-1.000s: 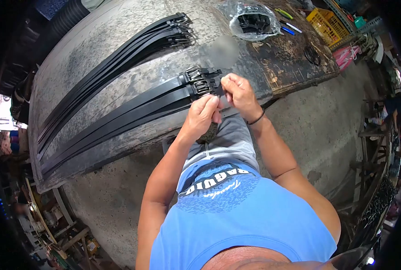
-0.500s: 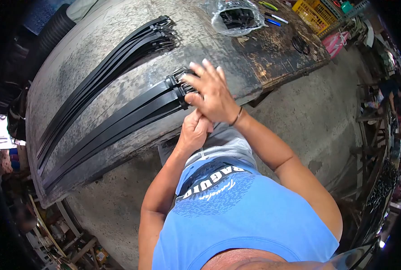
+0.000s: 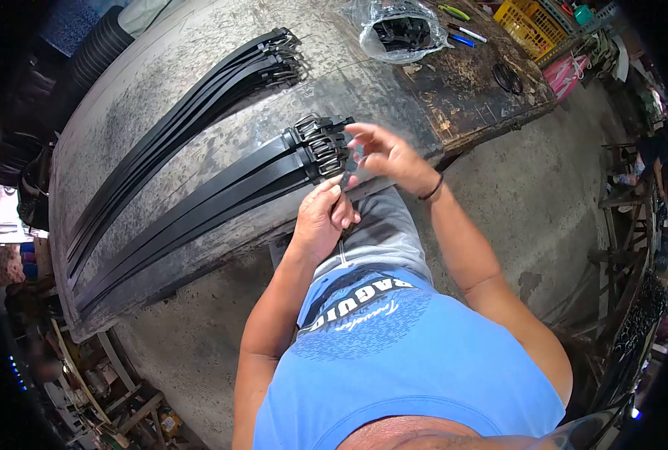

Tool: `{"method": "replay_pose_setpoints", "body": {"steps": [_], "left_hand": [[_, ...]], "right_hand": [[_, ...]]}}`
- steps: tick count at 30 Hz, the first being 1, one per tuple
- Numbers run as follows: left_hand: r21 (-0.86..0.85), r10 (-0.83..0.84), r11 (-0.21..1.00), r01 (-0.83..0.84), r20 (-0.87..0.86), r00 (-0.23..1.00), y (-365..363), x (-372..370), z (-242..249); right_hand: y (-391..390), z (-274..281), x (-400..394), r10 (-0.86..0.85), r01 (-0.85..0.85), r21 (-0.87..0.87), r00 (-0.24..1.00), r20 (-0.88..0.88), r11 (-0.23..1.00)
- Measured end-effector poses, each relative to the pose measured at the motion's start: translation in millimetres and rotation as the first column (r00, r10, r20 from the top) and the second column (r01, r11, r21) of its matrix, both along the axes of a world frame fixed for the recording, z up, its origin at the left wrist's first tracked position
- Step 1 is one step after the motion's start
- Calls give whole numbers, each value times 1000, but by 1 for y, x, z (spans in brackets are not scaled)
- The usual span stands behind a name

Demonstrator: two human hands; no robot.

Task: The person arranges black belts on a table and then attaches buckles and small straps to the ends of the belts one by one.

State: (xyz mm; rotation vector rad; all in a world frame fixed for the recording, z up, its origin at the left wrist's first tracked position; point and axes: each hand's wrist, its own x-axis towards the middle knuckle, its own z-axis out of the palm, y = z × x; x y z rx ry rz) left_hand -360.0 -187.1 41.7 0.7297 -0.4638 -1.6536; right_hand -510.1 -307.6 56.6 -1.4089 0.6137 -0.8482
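Observation:
Beside the table's near edge, my left hand (image 3: pixel 323 219) is closed, with a small dark piece showing at its fingertips; I cannot make out its kind. My right hand (image 3: pixel 396 161) is just to the right of it, fingers curved and apart, holding nothing that I can see. Its fingertips come close to the metal buckles (image 3: pixel 322 147) at the end of the nearer bundle of black belts (image 3: pixel 214 191). These belts lie lengthwise along the table, buckle ends toward my hands. Farther back lies a second bundle of black belts (image 3: pixel 176 124), its buckles also at the right end.
The worn table (image 3: pixel 146 97) has a darker wooden board (image 3: pixel 469 112) at its right end. On it are a clear plastic bag (image 3: pixel 399 34) of black parts, pens (image 3: pixel 465 36), a green-handled tool (image 3: pixel 453 13) and a black coil (image 3: pixel 507 77). A yellow crate (image 3: pixel 529 30) stands beyond.
My right hand has drawn back to the right from over the buckles and my left hand, uncovering the buckles. My left hand stays closed, and a dark piece now shows at its fingertips.

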Motion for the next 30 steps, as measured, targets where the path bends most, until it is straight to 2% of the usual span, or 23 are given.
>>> {"method": "replay_pose_setpoints", "body": {"steps": [1, 2, 3, 4, 5, 6, 7, 8, 10, 12, 14, 15, 17, 19, 21, 23, 24, 25, 26, 27, 28, 30], "left_hand": [[-1, -3, 1000, 3, 2, 1000, -1, 1, -3], [-39, -97, 995, 93, -156, 983, -2, 2, -7], [-88, -191, 981, 172, -307, 932, -2, 2, -4], [-84, -188, 982, 170, -306, 933, 0, -1, 0], [14, -43, 999, 45, -82, 996, 1, -6, 5], [79, 87, 992, -100, 158, 984, 2, -9, 11], [28, 55, 997, -67, 302, 952, 2, -6, 3], [25, 56, 997, -66, 302, 952, 2, -5, 3], [24, -31, 999, 22, 454, 891, 3, -3, 3], [41, -5, 999, -13, 394, 919, 2, -1, 4], [182, 36, 980, -76, 215, 976, 1, -2, 12], [185, 42, 979, -83, 216, 975, 2, -1, 9], [183, -59, 983, 2, 305, 951, 2, 3, 1], [203, -51, 979, -14, 312, 949, 2, 3, 0], [220, -37, 975, -36, 320, 947, 0, 3, 0], [234, 37, 964, -128, 359, 933, -1, 2, 2], [234, 41, 963, -132, 358, 933, -1, 3, 0], [213, 17, 971, -112, 406, 914, -1, 4, -5], [193, -8, 977, -89, 453, 892, -1, 3, -9], [161, 7, 981, -108, 525, 851, 0, 0, -8], [163, -1, 982, -99, 522, 853, 0, -2, -7], [129, 31, 981, -145, 631, 775, 0, -5, -1]], "right_hand": [[7, 2, 1, 147, -152, 69, 986, 79, 986], [10, 2, 3, 285, -307, 124, 944, 167, 944], [12, -3, 7, 257, -292, 172, 946, 200, 941], [11, -4, 8, 257, -294, 175, 945, 203, 940], [8, -3, 9, 192, -194, 120, 981, 26, 974], [6, 3, 10, 106, -100, 46, 983, -147, 994], [5, 8, 12, 18, -22, -10, 966, -259, 1000], [3, 8, 15, 17, -21, -12, 966, -259, 1000], [0, 4, 22, -84, 88, 4, 964, -251, 996], [-1, -4, 27, -111, 128, 50, 959, -260, 991], [-3, -16, 29, -157, 129, -106, 932, -326, 986], [-3, -19, 31, -191, 146, -152, 919, -346, 978], [-1, -19, 31, -167, 136, -109, 916, -366, 985], [2, -17, 32, -147, 130, -70, 910, -387, 989], [14, -12, 36, -36, 63, 228, 992, -121, 972], [33, -20, 37, 36, -16, 257, 997, -75, 966], [40, -25, 36, 99, -88, 283, 995, -27, 955], [42, -28, 36, 84, -79, 302, 996, -5, 950], [41, -29, 35, 84, -78, 302, 996, -9, 950], [38, -26, 36, 27, 3, 186, 987, -156, 983], [37, -23, 35, -51, 72, 61, 955, -293, 996], [28, -23, 39, -175, 205, 78, 944, -280, 976]]}}
